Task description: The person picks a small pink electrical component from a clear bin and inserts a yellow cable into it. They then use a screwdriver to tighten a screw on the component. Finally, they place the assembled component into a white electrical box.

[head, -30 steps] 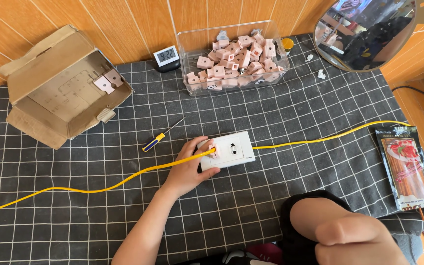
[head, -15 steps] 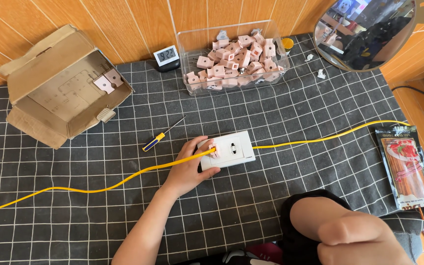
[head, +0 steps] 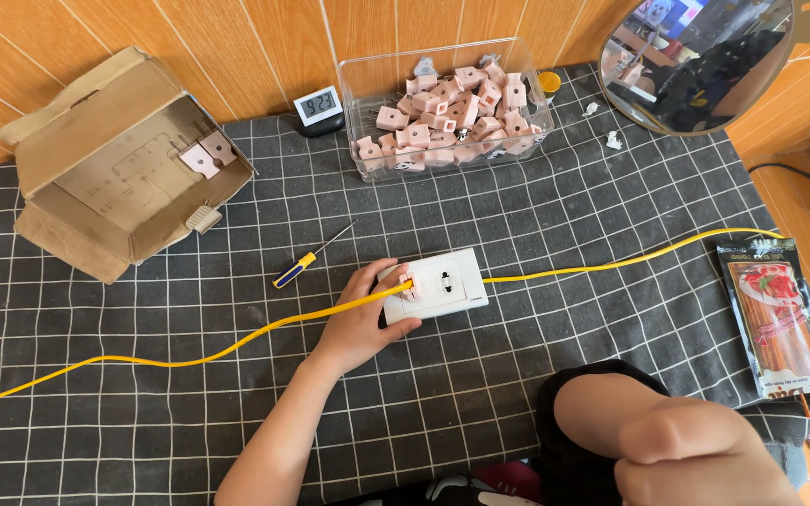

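Cardboard box (head: pixel 119 173), open, lying tilted at ten o'clock on the checked cloth (head: pixel 564 215); two pink plates (head: pixel 206 155) and a small pale part sit inside it.

Yellow cable (head: pixel 189 354), running from the left edge at eight o'clock, across the middle, out to three o'clock.

Screwdriver (head: pixel 297 267), yellow and blue handle, just left of centre at eleven o'clock from the left hand, apart from it.

Small digital clock (head: pixel 319 106), at twelve o'clock beside the box, against the wooden wall.

Left hand (head: pixel 367 314), centre: fingers wrapped round the left end of the white socket plate (head: pixel 442 284), thumb under its lower edge, grasping it. The plate lies on the cloth at centre, the cable passing beneath it; a pink insert (head: pixel 412 285) shows at the fingertips.

Clear plastic tub (head: pixel 367 80), at twelve to one o'clock, filled with pink socket parts (head: pixel 457 112).

Round mirror (head: pixel 696 61), at two o'clock, leaning at the cloth's corner.

Snack packet (head: pixel 780 319), red and black, at three o'clock on the cloth's right edge.

Right hand (head: pixel 696 459), at five o'clock near the camera, clenched into a fist over the knee; whether it holds anything cannot be told.
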